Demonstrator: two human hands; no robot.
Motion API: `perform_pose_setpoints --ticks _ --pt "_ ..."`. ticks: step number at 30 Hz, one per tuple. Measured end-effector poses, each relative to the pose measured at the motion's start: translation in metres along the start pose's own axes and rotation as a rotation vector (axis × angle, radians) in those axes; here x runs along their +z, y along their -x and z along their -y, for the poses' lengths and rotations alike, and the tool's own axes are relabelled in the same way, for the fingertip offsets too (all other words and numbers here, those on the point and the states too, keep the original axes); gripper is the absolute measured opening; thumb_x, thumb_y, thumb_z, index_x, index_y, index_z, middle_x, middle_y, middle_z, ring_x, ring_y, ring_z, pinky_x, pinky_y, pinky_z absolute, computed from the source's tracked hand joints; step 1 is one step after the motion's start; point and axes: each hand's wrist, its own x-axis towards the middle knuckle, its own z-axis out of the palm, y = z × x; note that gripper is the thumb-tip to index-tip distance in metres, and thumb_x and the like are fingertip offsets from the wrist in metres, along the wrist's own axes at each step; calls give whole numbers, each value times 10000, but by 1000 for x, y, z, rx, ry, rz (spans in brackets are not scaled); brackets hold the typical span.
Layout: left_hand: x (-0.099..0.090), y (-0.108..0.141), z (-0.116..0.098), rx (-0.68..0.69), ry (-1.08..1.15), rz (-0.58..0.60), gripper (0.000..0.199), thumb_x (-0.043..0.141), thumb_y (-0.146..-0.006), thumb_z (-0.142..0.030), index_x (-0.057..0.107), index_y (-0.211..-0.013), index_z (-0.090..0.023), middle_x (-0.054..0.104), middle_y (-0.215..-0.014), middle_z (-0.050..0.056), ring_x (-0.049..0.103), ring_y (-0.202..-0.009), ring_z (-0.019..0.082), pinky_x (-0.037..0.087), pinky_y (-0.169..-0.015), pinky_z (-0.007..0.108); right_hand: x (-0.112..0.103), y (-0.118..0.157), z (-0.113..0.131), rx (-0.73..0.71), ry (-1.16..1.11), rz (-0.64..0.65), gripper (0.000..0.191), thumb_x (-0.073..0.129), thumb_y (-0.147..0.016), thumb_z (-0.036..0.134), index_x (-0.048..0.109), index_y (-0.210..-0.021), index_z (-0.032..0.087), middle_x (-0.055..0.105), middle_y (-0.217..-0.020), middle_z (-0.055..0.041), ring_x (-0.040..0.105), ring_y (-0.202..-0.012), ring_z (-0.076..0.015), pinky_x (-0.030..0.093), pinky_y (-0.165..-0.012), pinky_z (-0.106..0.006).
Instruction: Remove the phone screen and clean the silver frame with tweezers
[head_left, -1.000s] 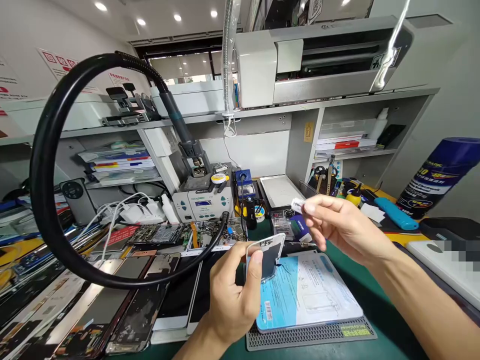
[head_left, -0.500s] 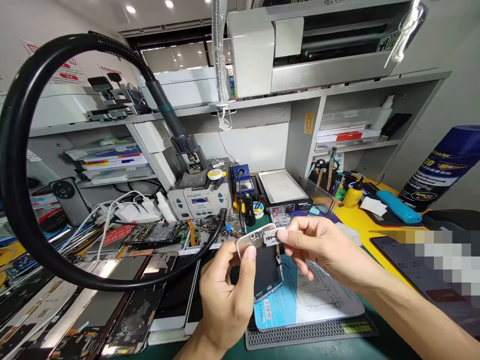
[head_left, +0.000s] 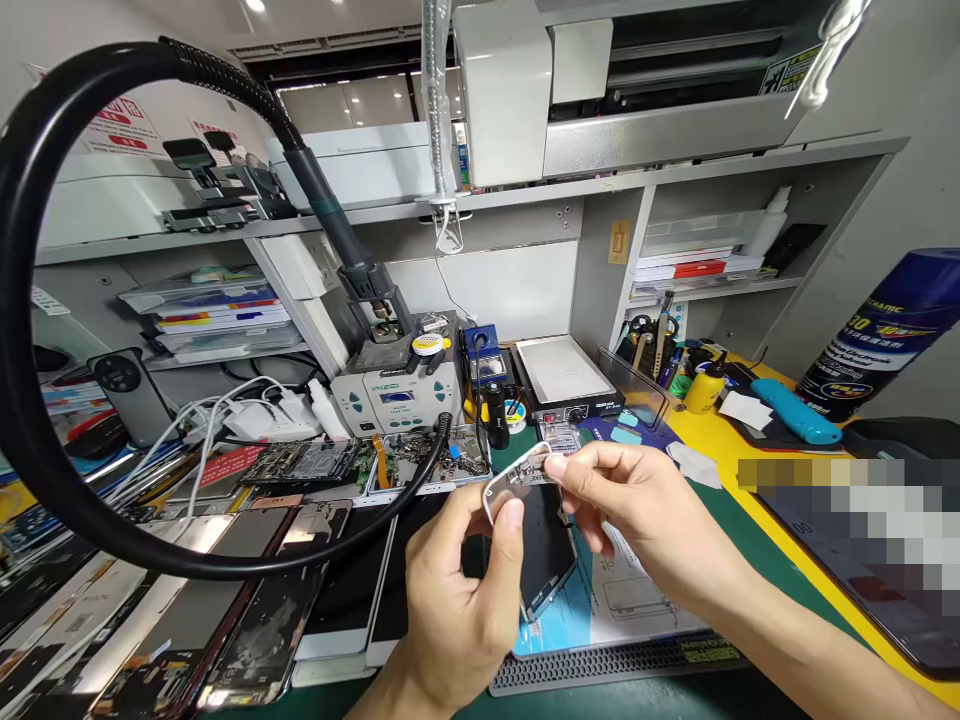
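Observation:
My left hand (head_left: 469, 590) is closed around an opened phone (head_left: 546, 555), thumb on its near face and fingers behind. The phone has a silver rim at the top and a dark flat panel below, and it is tilted over the mat. My right hand (head_left: 641, 500) pinches a small, thin metal plate with printed letters (head_left: 535, 478) between thumb and forefinger. That plate lies against the phone's top edge, and the fingertips partly hide it. Beneath both hands is a blue and white printed sheet (head_left: 622, 585) on a grey perforated mat (head_left: 615, 665).
Several phones and screens (head_left: 262, 600) lie at left under a looping black hose (head_left: 225, 565). A grey rework station (head_left: 401, 395) and a flat heating plate (head_left: 566, 375) stand behind. A phone (head_left: 847, 570), a yellow bottle (head_left: 705, 388) and a blue spray can (head_left: 885, 335) are at right.
My right hand has moved slightly left and its fingers now cover more of the metal plate. The phone is tilted differently, and its top edge sits closer to my right fingertips.

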Motion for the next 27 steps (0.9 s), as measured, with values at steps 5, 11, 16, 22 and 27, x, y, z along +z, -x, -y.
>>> perform_pose_setpoints --ticks 5,11,16,22,27 --pt "-1 -1 0 63 -63 7 178 584 -938 -113 631 -1060 -234 703 -879 -31 632 -706 79 513 -669 164 -5 1 2 34 18 72 454 733 -842 583 695 -675 162 592 -500 4 485 -415 -86 350 -435 -219" --pt "-2 -1 0 120 -94 11 170 564 -936 -99 610 -1028 -234 670 -842 -35 618 -715 86 514 -696 179 -11 -1 6 38 -12 163 401 780 -810 541 697 -693 166 570 -484 16 477 -425 -91 327 -418 -210" --pt "-2 -1 1 166 -154 -26 172 556 -937 -102 611 -1041 -228 658 -820 -31 642 -723 87 520 -702 179 -7 -2 3 18 -20 130 432 765 -823 546 649 -645 170 529 -474 33 428 -384 -69 295 -401 -206" --pt "-2 -3 0 233 -210 -41 227 543 -931 -76 626 -1090 -215 725 -910 -4 701 -814 108 542 -778 195 -4 1 0 3 -33 106 426 772 -813 565 704 -736 152 576 -563 23 485 -391 -63 303 -393 -192" --pt "-2 -3 -3 272 -255 -40 238 535 -919 -62 656 -1081 -187 762 -962 35 723 -867 142 569 -811 220 -1 4 0 -33 -70 106 380 792 -814 519 723 -752 150 578 -571 25 521 -387 -71 331 -391 -187"
